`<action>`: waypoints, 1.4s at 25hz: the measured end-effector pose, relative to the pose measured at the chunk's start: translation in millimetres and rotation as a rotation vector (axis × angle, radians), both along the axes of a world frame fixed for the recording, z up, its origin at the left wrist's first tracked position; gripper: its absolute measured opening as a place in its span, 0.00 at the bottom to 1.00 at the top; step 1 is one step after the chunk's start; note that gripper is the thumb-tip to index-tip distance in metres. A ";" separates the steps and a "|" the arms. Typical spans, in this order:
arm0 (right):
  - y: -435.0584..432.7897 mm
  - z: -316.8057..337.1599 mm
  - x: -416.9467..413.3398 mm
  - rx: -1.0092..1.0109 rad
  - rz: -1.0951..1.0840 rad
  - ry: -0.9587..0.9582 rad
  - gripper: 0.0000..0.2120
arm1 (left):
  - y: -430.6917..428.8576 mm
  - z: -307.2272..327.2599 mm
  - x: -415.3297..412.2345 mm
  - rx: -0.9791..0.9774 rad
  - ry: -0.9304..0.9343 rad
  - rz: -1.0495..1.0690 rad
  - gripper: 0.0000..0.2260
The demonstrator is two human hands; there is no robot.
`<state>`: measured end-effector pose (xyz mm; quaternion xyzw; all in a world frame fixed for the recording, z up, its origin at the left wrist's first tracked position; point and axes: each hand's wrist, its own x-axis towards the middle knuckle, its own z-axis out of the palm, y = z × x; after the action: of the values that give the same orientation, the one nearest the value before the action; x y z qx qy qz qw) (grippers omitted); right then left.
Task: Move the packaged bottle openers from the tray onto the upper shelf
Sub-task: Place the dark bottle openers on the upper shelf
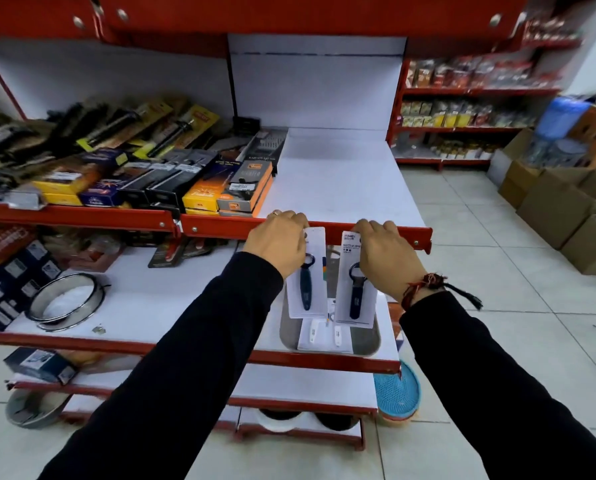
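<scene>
My left hand (278, 242) grips the top of a white-carded bottle opener with a dark blue handle (307, 289). A second carded bottle opener (354, 292) hangs from my right hand (381, 252), which holds its top. Both packs are raised in front of the red front rim of the upper shelf (331, 174), whose white surface is bare on its right half. Below them a metal tray (371, 337) sits on the lower shelf with two more white packs (326, 336) lying in it.
Boxed kitchen tools (185, 174) crowd the left half of the upper shelf. A round metal sieve (66, 301) and dark boxes lie on the lower shelf at left. Cardboard boxes (559, 202) stand on the tiled floor at right. A blue mesh basket (398, 391) sits below the tray.
</scene>
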<state>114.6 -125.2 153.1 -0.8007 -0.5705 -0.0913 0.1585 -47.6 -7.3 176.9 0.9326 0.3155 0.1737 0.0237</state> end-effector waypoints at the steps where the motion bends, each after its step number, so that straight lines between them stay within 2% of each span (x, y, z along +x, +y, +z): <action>1: 2.5 15.8 1.7 0.010 0.004 -0.019 0.19 | 2.2 13.7 -0.5 0.017 -0.010 0.008 0.12; 8: 51.3 109.8 26.7 0.149 -0.001 -0.064 0.19 | 41.7 96.7 24.5 0.107 -0.071 0.056 0.13; 13: 115.1 132.4 54.8 0.158 0.018 0.011 0.20 | 105.1 120.1 60.7 0.143 0.030 0.095 0.15; 18: 170.6 109.4 73.2 -0.062 -0.003 0.110 0.22 | 163.8 97.4 91.2 0.008 0.245 0.159 0.15; 25: 201.4 55.0 90.1 -0.215 -0.030 0.154 0.21 | 189.2 39.7 112.0 -0.073 0.247 0.126 0.18; 35: 193.3 13.6 90.3 -0.282 -0.021 0.127 0.25 | 163.7 -1.4 105.7 0.121 0.478 0.155 0.19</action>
<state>204.9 68.1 166.6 -0.8252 -0.5580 0.0388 0.0790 58.1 156.4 175.4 0.9199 0.3717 -0.0320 -0.1208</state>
